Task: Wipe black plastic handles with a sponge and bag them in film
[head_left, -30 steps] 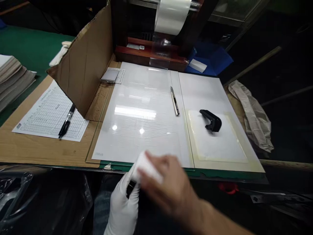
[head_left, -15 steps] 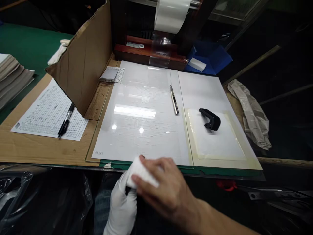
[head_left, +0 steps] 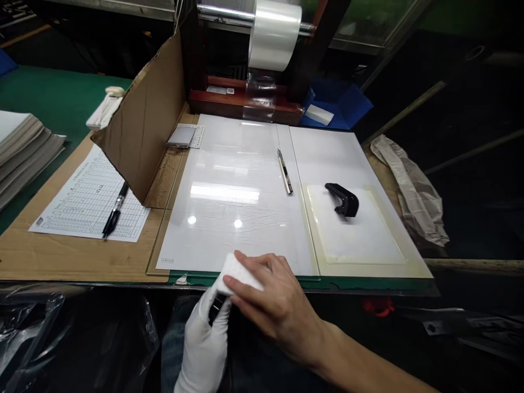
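Note:
My gloved left hand [head_left: 204,338] is wrapped round a glossy black part [head_left: 216,307], mostly hidden by the white glove. Over that part my bare right hand [head_left: 276,303] presses a white wiping pad [head_left: 241,275], pinched between thumb and fingers. Both hands meet just in front of the table's near edge. A black curved bracket-like part [head_left: 344,200] lies on the white sheet to the right. On the glass-covered white sheet [head_left: 221,234] rests a utility knife [head_left: 285,172].
Left of the sheet stands an upright cardboard panel [head_left: 143,114], beside a printed form [head_left: 85,202] with a black pen [head_left: 115,212]. A clear film roll [head_left: 275,35] hangs at the back, near a blue bin [head_left: 344,101]. Stacked papers [head_left: 24,153] lie far left.
The view has tilted up slightly and shifted. My right hand with the white pad has moved slightly over the black part, more of which now shows in the glove.

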`<state>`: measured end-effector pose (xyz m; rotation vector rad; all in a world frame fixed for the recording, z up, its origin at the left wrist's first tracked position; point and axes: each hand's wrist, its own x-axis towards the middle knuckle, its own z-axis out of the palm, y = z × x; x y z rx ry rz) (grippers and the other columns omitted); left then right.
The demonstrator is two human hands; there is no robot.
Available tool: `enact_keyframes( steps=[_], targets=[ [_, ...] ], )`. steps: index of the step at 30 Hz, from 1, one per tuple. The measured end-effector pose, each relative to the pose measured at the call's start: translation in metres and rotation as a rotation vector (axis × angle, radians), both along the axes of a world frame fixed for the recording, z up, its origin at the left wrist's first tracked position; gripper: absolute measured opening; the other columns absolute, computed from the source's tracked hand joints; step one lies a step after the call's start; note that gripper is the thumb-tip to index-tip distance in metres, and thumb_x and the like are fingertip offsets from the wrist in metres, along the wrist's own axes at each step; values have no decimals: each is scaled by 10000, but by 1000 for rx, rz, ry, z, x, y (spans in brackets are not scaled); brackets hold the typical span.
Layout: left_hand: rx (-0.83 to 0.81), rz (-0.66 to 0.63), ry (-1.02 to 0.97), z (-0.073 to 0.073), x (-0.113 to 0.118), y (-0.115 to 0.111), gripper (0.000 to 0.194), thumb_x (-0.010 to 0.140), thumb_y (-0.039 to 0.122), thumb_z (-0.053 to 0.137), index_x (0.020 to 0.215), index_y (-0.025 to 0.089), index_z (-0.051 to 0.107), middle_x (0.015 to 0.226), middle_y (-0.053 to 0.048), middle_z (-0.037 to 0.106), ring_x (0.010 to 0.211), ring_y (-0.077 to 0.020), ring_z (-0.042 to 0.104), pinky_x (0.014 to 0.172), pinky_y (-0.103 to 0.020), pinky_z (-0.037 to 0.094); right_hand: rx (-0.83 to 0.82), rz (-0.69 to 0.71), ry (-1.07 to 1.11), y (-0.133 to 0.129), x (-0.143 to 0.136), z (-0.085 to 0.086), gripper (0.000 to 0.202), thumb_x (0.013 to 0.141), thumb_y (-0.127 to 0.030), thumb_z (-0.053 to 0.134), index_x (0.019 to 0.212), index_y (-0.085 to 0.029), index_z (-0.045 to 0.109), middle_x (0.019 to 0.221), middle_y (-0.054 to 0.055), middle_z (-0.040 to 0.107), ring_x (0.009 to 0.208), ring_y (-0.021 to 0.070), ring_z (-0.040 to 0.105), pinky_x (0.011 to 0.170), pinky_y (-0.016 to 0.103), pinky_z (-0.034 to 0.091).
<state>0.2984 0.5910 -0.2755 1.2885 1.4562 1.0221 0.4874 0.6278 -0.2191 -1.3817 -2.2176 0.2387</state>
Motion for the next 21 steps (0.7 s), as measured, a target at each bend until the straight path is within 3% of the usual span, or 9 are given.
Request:
enact_keyframes(
  steps=[2, 4, 6, 8, 11, 14, 18, 19, 21],
  targets=[
    [-44, 12, 6, 6, 1, 4, 416, 899, 502, 658, 1229, 261, 735, 1107, -77, 787, 988, -237, 745, 960, -318, 581, 1, -75, -34, 4, 5, -2, 309, 1010, -299, 559, 1296, -265, 669, 1418, 143, 613, 1107, 279, 568, 832, 459, 517],
    [-157, 24, -38, 15, 5, 9, 515, 878, 569, 659, 1244, 212, 720, 856, -64, 779, 767, -193, 727, 791, -268, 605, -13, -169, -43, 6, 6, -3, 317, 1010, -291, 555, 1306, -271, 667, 1444, 148, 590, 1159, 301, 551, 869, 492, 514],
    [-297, 73, -188, 25, 12, 14, 628, 886, 653, 594, 1289, 176, 671, 641, -13, 679, 546, -150, 626, 528, -225, 531, -44, -219, 12, 3, -1, -2, 327, 1009, -293, 552, 1320, -288, 656, 1475, 149, 559, 1193, 310, 539, 898, 513, 514],
    [-437, 188, -423, 34, 21, 19, 719, 902, 717, 497, 1326, 152, 626, 598, 0, 635, 451, -137, 553, 408, -225, 430, -43, -177, 88, -2, -13, -2, 332, 1014, -285, 532, 1324, -283, 650, 1487, 167, 542, 1217, 313, 536, 904, 519, 521],
    [-568, 346, -678, 43, 32, 25, 848, 871, 811, 406, 1312, 125, 639, 560, -2, 603, 397, -130, 490, 376, -233, 395, -18, 31, 151, -7, -26, -4, 301, 1009, -290, 536, 1273, -282, 681, 1501, 160, 531, 1276, 305, 521, 944, 523, 513],
    [-595, 334, -676, 46, 35, 28, 889, 832, 862, 390, 1337, 172, 635, 470, 39, 515, 341, -100, 373, 325, -194, 282, -20, -4, 201, -3, -21, -7, 291, 1006, -285, 551, 1265, -285, 683, 1488, 136, 554, 1287, 273, 519, 977, 512, 505],
    [-546, 329, -672, 42, 32, 29, 850, 844, 830, 439, 1318, 159, 658, 646, -25, 666, 438, -119, 508, 397, -217, 409, -14, 170, 162, 2, -7, -10, 307, 993, -225, 544, 1262, -269, 685, 1507, 137, 534, 1294, 283, 512, 957, 513, 506],
    [-523, 317, -650, 40, 31, 29, 829, 853, 817, 446, 1308, 160, 664, 667, -28, 675, 444, -117, 514, 405, -216, 419, -9, 169, 154, 2, -5, -10, 312, 991, -216, 546, 1267, -270, 681, 1501, 132, 541, 1291, 279, 513, 962, 512, 503],
    [-481, 273, -594, 38, 32, 29, 802, 877, 800, 422, 1317, 171, 657, 598, 2, 628, 386, -95, 437, 366, -201, 364, 6, 14, 155, 0, -5, -9, 325, 993, -203, 551, 1290, -268, 666, 1473, 131, 569, 1268, 271, 519, 962, 509, 502]
  ],
)
